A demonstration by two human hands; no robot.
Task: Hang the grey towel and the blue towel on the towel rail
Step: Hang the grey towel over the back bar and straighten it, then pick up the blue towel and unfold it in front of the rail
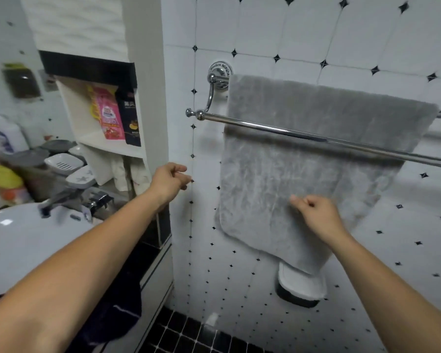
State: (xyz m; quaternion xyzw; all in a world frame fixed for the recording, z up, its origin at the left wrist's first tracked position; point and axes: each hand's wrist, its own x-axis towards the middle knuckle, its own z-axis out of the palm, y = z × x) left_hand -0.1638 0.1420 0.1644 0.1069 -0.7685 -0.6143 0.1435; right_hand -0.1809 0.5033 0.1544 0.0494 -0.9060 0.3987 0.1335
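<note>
The grey towel [303, 159] hangs over the back bar of the chrome towel rail [265, 127] on the tiled wall, its front flap reaching down behind the front bar. My right hand [316, 215] is in front of the towel's lower half, fingers loosely curled, holding nothing. My left hand [169, 180] hovers left of the towel near the wall corner, fingers half curled and empty. The dark blue towel [112, 319] lies draped low at the left, below my left forearm, beside the sink.
A white sink [23, 240] with a chrome tap [61, 200] is at the left. Soap dishes [66, 164] and bottles crowd the counter behind it. A wall niche [107, 115] holds packets. A white holder [301, 284] is fixed to the wall below the grey towel.
</note>
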